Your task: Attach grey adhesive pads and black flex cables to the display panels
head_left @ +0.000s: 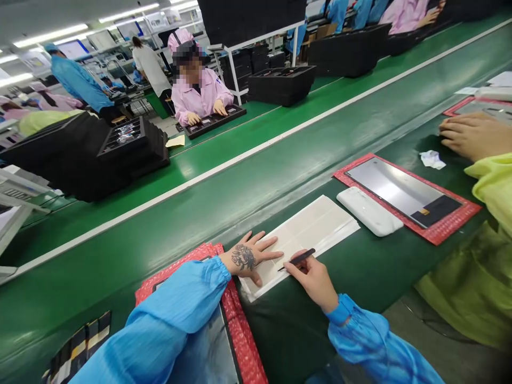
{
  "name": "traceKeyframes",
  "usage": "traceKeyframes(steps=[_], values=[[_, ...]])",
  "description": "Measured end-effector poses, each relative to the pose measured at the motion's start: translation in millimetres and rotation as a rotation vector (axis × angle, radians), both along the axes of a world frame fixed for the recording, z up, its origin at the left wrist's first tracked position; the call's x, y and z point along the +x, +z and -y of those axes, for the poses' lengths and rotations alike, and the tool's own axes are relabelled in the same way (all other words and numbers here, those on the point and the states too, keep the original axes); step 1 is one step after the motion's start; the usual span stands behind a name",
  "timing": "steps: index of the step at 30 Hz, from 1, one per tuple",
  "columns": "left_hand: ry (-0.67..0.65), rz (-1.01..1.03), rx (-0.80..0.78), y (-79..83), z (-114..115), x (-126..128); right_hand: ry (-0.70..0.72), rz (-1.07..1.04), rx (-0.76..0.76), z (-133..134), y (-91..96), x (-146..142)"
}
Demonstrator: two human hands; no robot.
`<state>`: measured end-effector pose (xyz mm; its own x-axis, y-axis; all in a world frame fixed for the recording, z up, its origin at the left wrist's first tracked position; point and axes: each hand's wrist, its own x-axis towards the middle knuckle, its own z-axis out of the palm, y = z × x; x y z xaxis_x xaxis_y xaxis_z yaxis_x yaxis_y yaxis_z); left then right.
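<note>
A stack of pale, off-white sheets lies slanted on the green bench before me. Across its near left part my left hand rests flat with the fingers spread. My right hand pinches dark tweezers, whose thin tip points down and left at the sheet, close to my left fingers. Whether the tip touches the paper I cannot tell. Beneath my left sleeve sits a pile of red bubble-wrap pads with a flat screen panel on top, partly covered by the sleeve.
Right of the sheets are a white rounded case and a screen panel on red bubble wrap. A co-worker's hand is at the far right, near crumpled paper. Dark strips lie lower left. Black trays stand across the green line.
</note>
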<state>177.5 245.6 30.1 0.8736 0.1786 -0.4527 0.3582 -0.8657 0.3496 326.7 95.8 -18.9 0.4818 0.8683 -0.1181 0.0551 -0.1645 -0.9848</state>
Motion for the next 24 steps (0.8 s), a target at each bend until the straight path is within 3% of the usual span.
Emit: traceKeyframes(steps=[4,18,24], values=[[-0.017,-0.050,-0.014,1.3,-0.1,1.4,-0.015,0.011,0.002,0.2,0.7,-0.3],[0.143,0.174,-0.131,8.1,3.7,-2.6,0.002,-0.087,0.009,-6.0,-0.7,0.3],[0.218,0.166,-0.156,9.6,4.0,1.3,0.079,-0.072,0.105,25.5,24.1,-29.6]])
